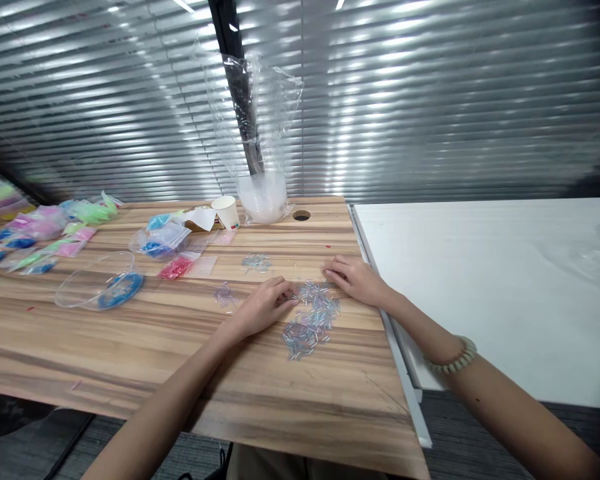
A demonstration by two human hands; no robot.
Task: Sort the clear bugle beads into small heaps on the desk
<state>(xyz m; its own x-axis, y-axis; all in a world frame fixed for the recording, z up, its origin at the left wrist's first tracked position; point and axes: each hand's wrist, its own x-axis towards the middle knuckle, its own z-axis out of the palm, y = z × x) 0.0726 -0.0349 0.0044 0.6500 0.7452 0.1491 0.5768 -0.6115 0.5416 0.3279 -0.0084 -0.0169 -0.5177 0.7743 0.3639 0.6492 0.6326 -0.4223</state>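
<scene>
While your L hand [270,305] sits at the L edge of the main bead pile [310,323], its thumb and fingertips are drawn close together; can't tell if a bead is btwn them. Your R hand [356,280] (wearing a pale bead bracelet [455,360] at the wrist) is palm-down near the pile's upper R edge, fingers bent; can't tell if they grip anything. Your hands are apart, w/ part of the pile btwn them. That pile, small clear/bluish/purplish tubes, lies loose on the wood-grain desk [130,353]. Just L of your L hand is a small purple cluster [225,294]; a pale blue cluster [256,262] is farther back. Farther L: red bead bag [176,268], then blue beads [122,291] by a clear round container [63,290]. Paper cup [227,213] stands at the back.
</scene>
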